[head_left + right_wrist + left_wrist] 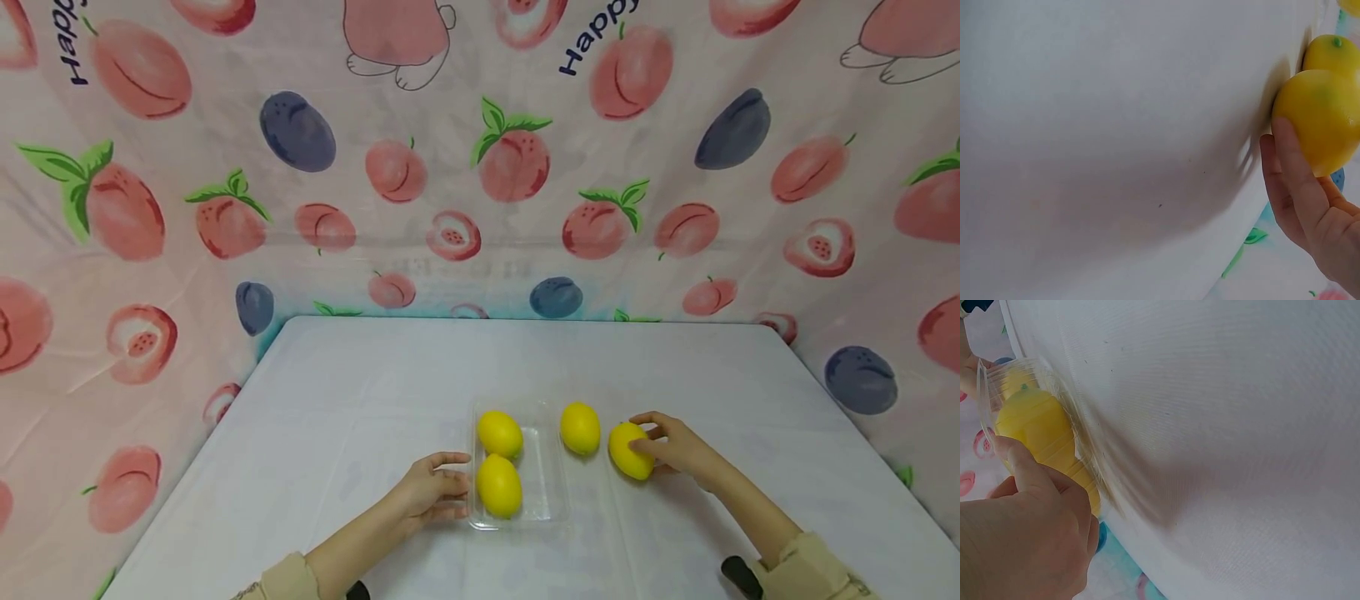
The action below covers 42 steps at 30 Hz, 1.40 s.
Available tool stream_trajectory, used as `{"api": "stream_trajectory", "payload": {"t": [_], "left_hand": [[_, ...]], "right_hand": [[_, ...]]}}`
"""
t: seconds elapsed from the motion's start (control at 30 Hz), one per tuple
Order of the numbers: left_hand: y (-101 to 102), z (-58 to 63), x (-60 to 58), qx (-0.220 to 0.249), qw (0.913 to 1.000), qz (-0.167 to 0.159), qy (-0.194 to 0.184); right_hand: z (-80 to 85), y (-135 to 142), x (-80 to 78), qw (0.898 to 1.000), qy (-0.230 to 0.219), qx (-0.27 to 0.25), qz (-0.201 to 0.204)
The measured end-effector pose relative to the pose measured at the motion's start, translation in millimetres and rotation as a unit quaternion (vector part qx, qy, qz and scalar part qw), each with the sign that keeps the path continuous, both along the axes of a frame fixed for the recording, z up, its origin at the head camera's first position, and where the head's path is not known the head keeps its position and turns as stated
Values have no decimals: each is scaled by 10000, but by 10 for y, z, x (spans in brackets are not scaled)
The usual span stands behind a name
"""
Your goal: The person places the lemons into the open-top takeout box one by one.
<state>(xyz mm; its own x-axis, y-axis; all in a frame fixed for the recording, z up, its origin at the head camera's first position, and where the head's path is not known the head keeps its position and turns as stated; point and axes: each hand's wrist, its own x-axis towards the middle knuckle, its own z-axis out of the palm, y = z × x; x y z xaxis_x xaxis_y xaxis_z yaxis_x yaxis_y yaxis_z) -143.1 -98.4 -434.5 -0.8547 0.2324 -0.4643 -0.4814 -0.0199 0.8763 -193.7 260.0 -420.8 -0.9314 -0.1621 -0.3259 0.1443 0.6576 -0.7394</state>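
Note:
A clear plastic tray [542, 492] stands on the table, with two yellow lemons lengthwise along its left half. The nearer lemon [499, 486] touches the farther lemon [500, 435]. At the tray's left wall my left hand [429, 492] rests its spread fingers; in the left wrist view, fingertips [1007, 447] meet the rim. My right hand [678, 447] holds a lemon [627, 451] between thumb and fingers, right of the tray. Between that lemon and the tray lies another lemon [581, 428]. In the right wrist view, two fingers lie along the held lemon [1319, 119].
A white cloth covers the table [360, 375]. Behind and beside it hangs a curtain [442, 150] printed with peaches and dark blue fruit. Dark straps [741, 577] show near both sleeves at the bottom.

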Motion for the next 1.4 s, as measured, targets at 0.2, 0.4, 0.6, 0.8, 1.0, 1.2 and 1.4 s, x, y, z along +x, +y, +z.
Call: {"api": "stream_trajectory", "payload": {"t": [0.2,0.4,0.6,0.8,1.0,1.2,1.4], "left_hand": [[5,4,0,-43,10000,45,-3],[7,0,-3,-44,10000,38,-2],[16,-1,-12,-13,10000,70,1],[17,-6,-16,-37,10000,88,5],[9,-3,-10,-41,10000,79,-3],[5,-11,-21,-45,9999,93,0],[0,-14,-16,-49,10000,47,35]], "right_hand": [[12,-12,20,9999,31,-93,-33],[-1,-4,20,9999,111,-36,-56],[17,0,18,9998,173,36,-89],[46,-18,52,9997,164,-88,-149],[66,-50,96,9995,199,-214,-127],[98,-108,119,9992,300,-243,-94],[125,-174,136,9985,400,-355,-102]]}}
